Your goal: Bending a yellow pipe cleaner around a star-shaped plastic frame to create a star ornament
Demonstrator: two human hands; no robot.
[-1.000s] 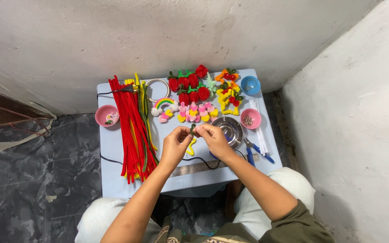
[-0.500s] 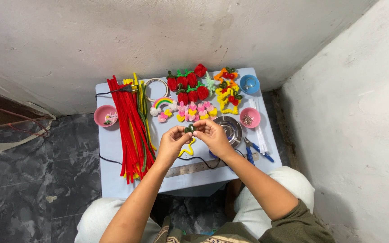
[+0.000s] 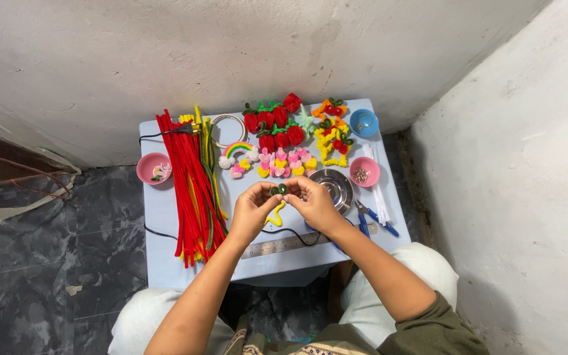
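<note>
My left hand (image 3: 252,209) and my right hand (image 3: 313,202) meet above the middle of a small light-blue table (image 3: 165,223). Between their fingertips they pinch a small dark green coiled pipe-cleaner piece (image 3: 279,190). A yellow bent pipe cleaner (image 3: 274,217) lies on the table just below the hands. A steel ruler (image 3: 277,244) lies along the table's near edge under my wrists.
A bundle of red pipe cleaners (image 3: 189,181) lies at the left. Red strawberry shapes (image 3: 274,125), pink and yellow flowers (image 3: 284,161) and a rainbow piece (image 3: 236,150) sit behind. Pink bowls (image 3: 154,168) (image 3: 364,172), a blue bowl (image 3: 363,122), a metal dish (image 3: 334,185) and blue-handled pliers (image 3: 373,217) stand around. Walls close in behind and at the right.
Both hands have shifted slightly while turning the green piece between the fingertips. Nothing on the table has moved.
</note>
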